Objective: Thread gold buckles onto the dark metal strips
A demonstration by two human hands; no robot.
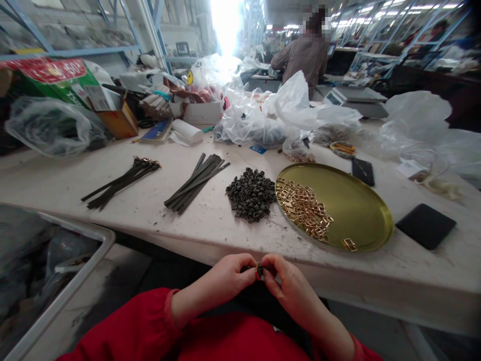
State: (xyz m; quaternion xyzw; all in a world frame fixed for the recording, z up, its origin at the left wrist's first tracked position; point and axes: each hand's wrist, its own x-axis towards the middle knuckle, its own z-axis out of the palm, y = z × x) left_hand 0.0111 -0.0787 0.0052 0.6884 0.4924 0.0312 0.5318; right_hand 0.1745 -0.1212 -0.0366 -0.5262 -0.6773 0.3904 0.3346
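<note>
Just off the table's front edge, my left hand (238,273) and my right hand (283,276) meet fingertip to fingertip. Both are closed in a pinch around a small dark piece (259,271), mostly covered by the fingers, so its exact kind is unclear. Beyond them on the table lies a heap of small dark loops (251,194). To its right, a round gold-coloured tray (361,210) holds many small gold metal buckles (304,208). Left of the heap are a bundle of flat dark strips (197,183) and another group of dark straps (122,183) with gold metal at their far ends.
Clear plastic bags (259,115) crowd the back of the table (203,235). A black flat square (426,225) lies right of the tray, with a dark phone-like slab (363,171) behind it. A white-rimmed bin (107,240) stands at lower left. A person (306,57) stands farther back.
</note>
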